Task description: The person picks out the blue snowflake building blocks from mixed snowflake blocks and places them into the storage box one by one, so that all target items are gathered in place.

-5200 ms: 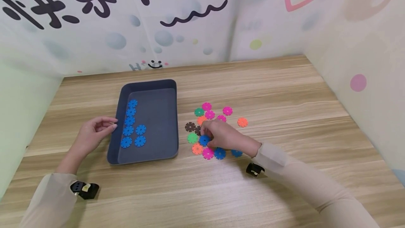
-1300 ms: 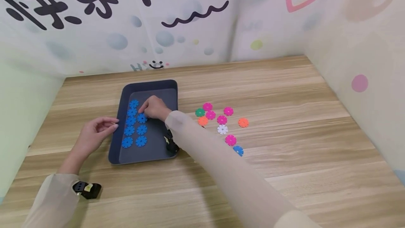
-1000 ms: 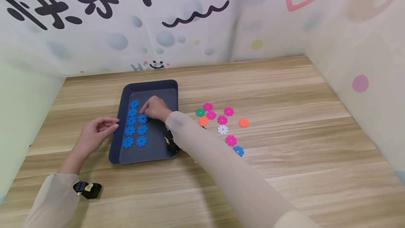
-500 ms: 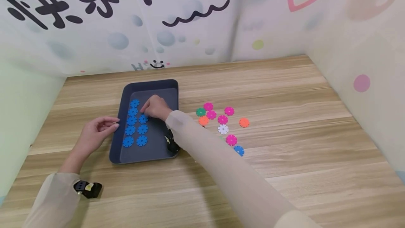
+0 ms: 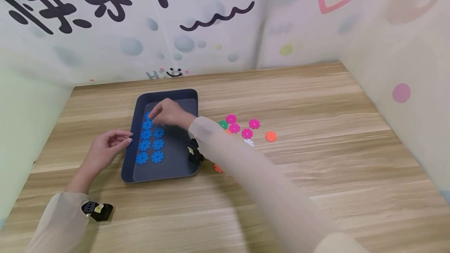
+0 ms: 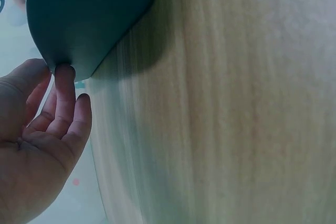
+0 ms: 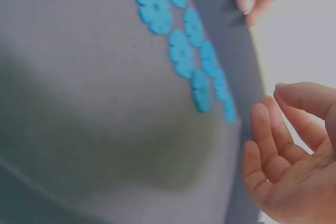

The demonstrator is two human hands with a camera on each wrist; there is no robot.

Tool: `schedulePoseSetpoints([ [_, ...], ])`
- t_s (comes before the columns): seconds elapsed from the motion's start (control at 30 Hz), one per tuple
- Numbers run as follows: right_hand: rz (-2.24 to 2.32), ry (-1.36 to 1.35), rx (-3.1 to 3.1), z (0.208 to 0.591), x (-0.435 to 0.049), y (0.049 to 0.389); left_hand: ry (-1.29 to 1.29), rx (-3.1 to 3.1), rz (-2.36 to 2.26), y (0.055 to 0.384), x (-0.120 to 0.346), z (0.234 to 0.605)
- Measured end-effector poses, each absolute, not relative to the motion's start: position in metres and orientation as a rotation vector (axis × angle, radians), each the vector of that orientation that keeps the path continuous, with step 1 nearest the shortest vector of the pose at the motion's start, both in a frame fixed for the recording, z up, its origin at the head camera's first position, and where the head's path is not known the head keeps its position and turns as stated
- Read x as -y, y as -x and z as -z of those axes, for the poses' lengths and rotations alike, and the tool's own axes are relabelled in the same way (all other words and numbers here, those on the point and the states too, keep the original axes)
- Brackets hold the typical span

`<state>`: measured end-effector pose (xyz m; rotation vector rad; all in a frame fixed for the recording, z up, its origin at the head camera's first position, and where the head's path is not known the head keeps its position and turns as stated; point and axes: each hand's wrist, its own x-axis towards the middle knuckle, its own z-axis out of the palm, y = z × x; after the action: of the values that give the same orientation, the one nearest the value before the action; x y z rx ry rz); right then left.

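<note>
A dark grey tray (image 5: 177, 169) lies on the wooden table, with blue notched plastic discs (image 5: 158, 156) in two columns along its left side. My left hand (image 5: 105, 149) pinches the tray's left rim; the left wrist view shows thumb and finger at the tray's edge (image 6: 89, 19). Over the far part of the tray hovers my right hand (image 5: 169, 113), partly covering the farthest blue disc. In the right wrist view, the right hand (image 7: 291, 153) has loosely bent fingers, nothing between them, and is apart from the blue discs (image 7: 181, 53).
Right of the tray, loose discs lie scattered: several pink (image 5: 247, 133), a green one (image 5: 223, 124), a white one (image 5: 249, 142) and orange ones (image 5: 271, 136). The right sleeve (image 5: 242, 159) hides part of this group. A printed wall (image 5: 218, 42) stands behind the table.
My right hand carried a blue disc from the loose group into the tray's second column and let it go. It has since lifted and shifted up-left. The left hand stayed put.
</note>
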<state>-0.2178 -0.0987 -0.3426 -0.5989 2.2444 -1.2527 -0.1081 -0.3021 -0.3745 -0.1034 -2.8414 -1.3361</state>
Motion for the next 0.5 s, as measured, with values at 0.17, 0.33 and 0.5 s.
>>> schedulePoseSetpoints([
  [0.17,1.253,0.771,-2.213,0.326,0.085,0.217,0.11,2.833,1.348,0.108,0.301,0.375],
  [0.33,1.248,0.894,-2.207,0.315,0.065,0.214,0.103,2.839,1.339,0.108,0.301,0.375],
  [0.5,1.192,0.944,-2.222,0.305,0.043,0.213,0.096,2.842,1.328,0.108,0.302,0.376],
])
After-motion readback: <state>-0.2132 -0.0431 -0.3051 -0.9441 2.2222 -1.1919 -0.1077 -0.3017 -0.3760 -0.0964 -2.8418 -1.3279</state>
